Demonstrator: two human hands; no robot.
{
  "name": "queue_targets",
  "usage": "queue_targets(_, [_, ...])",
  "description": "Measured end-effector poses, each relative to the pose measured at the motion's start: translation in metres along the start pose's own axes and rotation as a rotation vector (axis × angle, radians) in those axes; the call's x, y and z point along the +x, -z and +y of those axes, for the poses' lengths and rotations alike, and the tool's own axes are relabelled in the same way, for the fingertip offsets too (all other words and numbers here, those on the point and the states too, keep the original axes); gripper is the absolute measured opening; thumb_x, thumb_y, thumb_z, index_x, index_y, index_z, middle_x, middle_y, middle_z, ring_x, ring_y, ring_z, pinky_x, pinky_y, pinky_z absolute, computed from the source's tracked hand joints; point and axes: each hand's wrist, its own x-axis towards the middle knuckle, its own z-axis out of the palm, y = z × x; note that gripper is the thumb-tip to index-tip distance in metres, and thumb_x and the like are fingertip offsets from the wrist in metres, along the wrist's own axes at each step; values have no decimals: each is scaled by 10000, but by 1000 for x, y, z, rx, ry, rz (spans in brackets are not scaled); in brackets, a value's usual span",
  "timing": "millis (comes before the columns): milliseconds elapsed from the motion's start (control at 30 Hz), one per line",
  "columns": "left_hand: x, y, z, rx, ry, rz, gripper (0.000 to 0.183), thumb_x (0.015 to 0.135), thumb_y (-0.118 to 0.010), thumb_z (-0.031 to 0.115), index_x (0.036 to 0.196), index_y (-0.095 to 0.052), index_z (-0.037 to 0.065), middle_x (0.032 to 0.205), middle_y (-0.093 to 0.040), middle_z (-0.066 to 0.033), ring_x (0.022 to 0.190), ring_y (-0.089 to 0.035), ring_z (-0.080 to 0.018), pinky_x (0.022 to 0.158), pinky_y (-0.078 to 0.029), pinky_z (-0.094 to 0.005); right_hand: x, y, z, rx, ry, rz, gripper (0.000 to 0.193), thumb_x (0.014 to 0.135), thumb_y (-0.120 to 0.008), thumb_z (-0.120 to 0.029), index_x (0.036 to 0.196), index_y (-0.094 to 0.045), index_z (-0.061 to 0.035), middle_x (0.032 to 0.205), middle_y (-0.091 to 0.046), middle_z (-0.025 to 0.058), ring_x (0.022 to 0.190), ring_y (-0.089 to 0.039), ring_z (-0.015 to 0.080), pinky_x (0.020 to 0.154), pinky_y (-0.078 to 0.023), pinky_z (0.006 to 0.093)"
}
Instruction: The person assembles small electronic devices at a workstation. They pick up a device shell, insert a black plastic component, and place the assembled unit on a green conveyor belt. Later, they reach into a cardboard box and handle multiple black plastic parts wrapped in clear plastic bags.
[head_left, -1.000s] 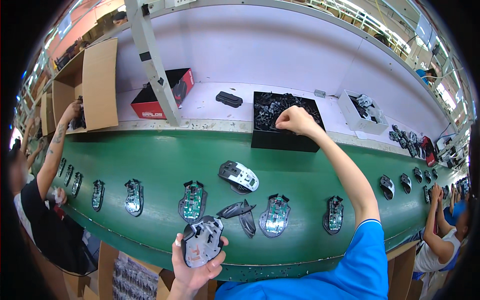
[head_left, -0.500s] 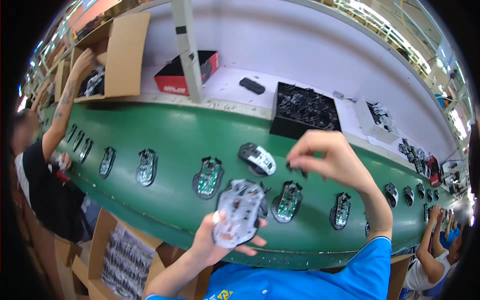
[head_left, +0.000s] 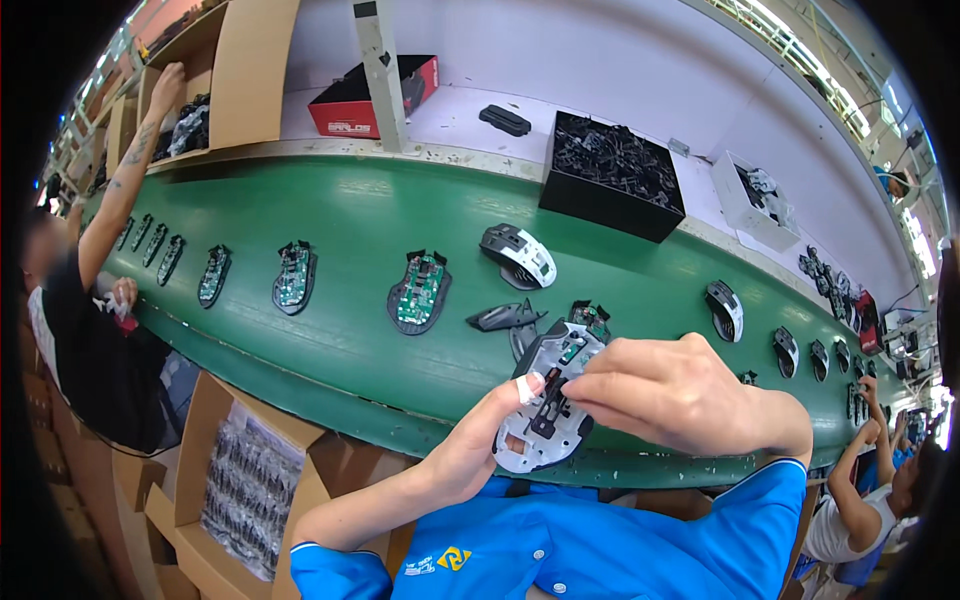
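My left hand grips a light grey mouse shell, its hollow inside facing up, over the near side of the green belt. A white wrap shows on the thumb. Inside the shell lies a long black plastic part. The fingers of my right hand are pinched together at this part; their tips are partly hidden. Just beyond the shell sits a mouse base with a green circuit board, partly covered. Beside it lie dark mouse shell pieces.
More open mouse bases line the green belt leftward. White-and-black mice stand beyond my hands and rightward. A black box of small parts stands at the far edge. Co-workers sit left and right; an open carton is below left.
My right hand has come down from over the belt with a small dark piece to the shell. My left hand has moved right with the shell, which now has a black part inside.
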Motion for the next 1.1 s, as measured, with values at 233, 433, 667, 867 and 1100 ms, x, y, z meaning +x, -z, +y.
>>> queue_targets(233, [-3,-12,3,176,-112,-87,512,955,-386,354,1353,-326,38,1195,-477,-74,1086,-463,-118,903,-395,-273,-10,-3,-15,-291,95,-28,202,635,-599,-58,816,-561,24,758,-487,67,690,-547,154,369,-424,261])
queue_targets(433, [-5,-15,9,391,-101,-132,469,930,-428,273,1311,-347,12,1130,-489,-89,1040,-458,-129,906,-380,-279,-15,-12,-21,-396,115,-101,130,607,-599,-56,682,-528,23,701,-422,59,665,-492,146,351,-412,246])
queue_targets(667, [4,-7,2,469,-153,-112,450,864,-484,136,1276,-366,0,1022,-533,-74,914,-503,-117,818,-431,-280,-10,-9,-27,-390,30,-135,121,621,-600,-64,683,-537,18,725,-422,54,661,-486,145,400,-439,239])
queue_targets(867, [14,-3,-1,504,-309,-16,291,864,-508,95,1136,-510,-7,924,-589,-55,820,-539,-86,697,-470,-264,-10,-8,-26,-356,-81,4,309,675,-645,-113,960,-615,3,860,-494,69,714,-540,179,472,-469,269])
queue_targets(1100, [9,-10,5,675,-440,157,244,834,-562,82,1057,-556,-17,880,-605,-106,734,-577,-152,652,-468,-297,-10,-22,-18,140,-463,107,581,720,-736,-188,1224,-487,-37,927,-523,122,751,-594,270,548,-490,352])
